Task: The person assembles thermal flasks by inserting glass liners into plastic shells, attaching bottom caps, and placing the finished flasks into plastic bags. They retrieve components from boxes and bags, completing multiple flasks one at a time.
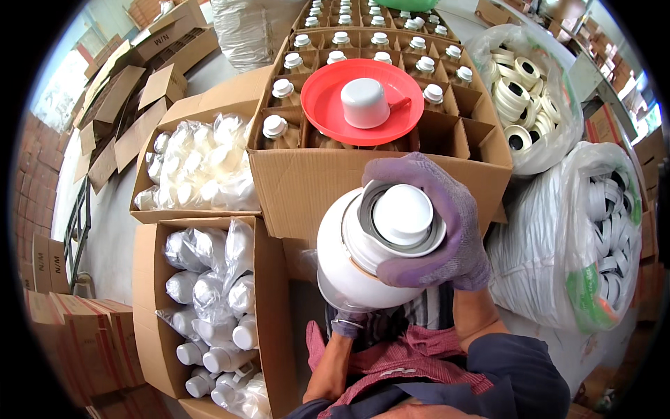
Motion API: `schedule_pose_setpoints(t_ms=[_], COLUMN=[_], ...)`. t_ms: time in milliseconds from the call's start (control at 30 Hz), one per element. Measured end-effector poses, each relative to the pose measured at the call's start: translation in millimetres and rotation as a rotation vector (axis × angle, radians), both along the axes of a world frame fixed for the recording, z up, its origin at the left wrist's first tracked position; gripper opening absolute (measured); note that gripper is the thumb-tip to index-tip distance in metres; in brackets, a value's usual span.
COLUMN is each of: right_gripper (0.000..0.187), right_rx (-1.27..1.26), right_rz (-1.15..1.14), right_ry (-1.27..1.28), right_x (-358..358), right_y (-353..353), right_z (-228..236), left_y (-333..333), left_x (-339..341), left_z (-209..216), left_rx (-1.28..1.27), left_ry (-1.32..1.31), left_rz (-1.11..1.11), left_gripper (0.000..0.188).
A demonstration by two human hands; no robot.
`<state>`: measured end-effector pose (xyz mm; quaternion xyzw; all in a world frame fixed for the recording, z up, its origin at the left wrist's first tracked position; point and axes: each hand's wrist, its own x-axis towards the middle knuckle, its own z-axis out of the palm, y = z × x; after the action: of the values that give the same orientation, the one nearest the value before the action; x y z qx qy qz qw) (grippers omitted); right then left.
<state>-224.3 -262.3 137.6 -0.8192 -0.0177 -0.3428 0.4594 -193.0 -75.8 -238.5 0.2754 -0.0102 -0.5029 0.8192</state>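
I hold a large white plastic bottle (342, 262) upright in front of my chest. My right hand (447, 223), in a purple knit glove, wraps around its neck and white cap (403, 213). My left hand (347, 322), gloved too, supports the bottle from underneath and is mostly hidden by it. Just beyond stands a cardboard box with dividers (307, 181) holding several capped bottles. A red plastic dish (328, 105) with a white cup (363, 103) upside down on it rests on top of those bottles.
Two open cartons of bagged white bottles (209, 293) (202, 164) sit to my left. Clear bags of white rings (530, 91) and white caps (600, 230) stand at the right. Flattened cardboard (125, 91) lies at the far left.
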Motion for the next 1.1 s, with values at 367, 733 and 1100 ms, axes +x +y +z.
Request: schedule_pose_setpoints(t_ms=[367,733,1100], right_gripper=[0.086,0.041,0.05], right_rx=[-0.002,-0.237,-0.57], right_rz=[0.182,0.112,-1.289], right_ry=[-0.185,0.839,0.798], right_x=[-69.4,-214.8,-453.9], right_y=[-28.4,26.9,-284.9], right_z=[-34.0,-141.1,-56.9], left_y=[33.8,-69.2,-61.8], left_x=[113.3,26.2,19.4], left_z=[10.1,355.3,271.2], left_rx=[0.032,0.455,0.172], left_ry=[-0.261,-2.411,-2.204], left_rz=[-0.045,-0.652,-0.707], left_gripper=[0.051,0.044,0.038])
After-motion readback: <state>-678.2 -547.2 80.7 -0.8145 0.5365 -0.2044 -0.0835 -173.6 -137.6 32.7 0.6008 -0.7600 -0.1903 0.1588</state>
